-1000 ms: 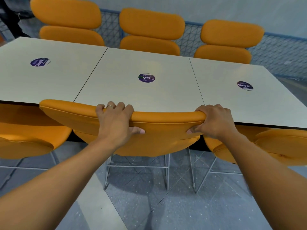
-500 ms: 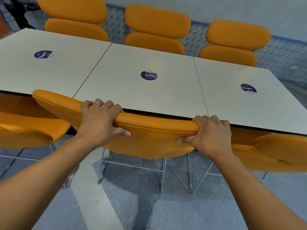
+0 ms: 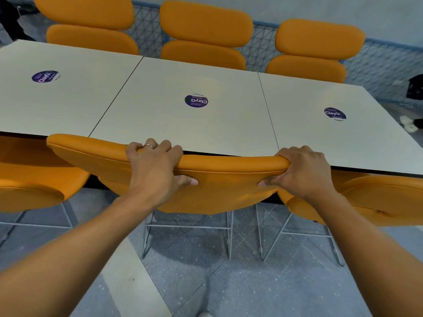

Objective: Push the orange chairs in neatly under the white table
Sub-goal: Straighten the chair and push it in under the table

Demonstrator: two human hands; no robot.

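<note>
The middle orange chair (image 3: pixel 229 186) stands on the near side of the white table (image 3: pixel 178 124), with the top of its backrest against the table's front edge. My left hand (image 3: pixel 155 170) grips the top of that backrest left of centre, fingers over the rim and thumb on the back. My right hand (image 3: pixel 302 170) grips the backrest's right end the same way. Another orange chair (image 3: pixel 34 179) sits at the left and one more orange chair (image 3: pixel 377 197) at the right, both partly under the table.
Three orange chairs, such as the far middle chair (image 3: pixel 203 35), line the far side before a blue mesh fence (image 3: pixel 384 65). Purple round stickers (image 3: pixel 196 101) mark the tabletop. Wire chair legs (image 3: pixel 187 227) stand on the grey floor. Dark objects (image 3: pixel 415 88) lie at the far right.
The middle chair's backrest swung left and dipped at its left end half a second ago, then came back level against the table edge. Both hands kept their grip throughout.
</note>
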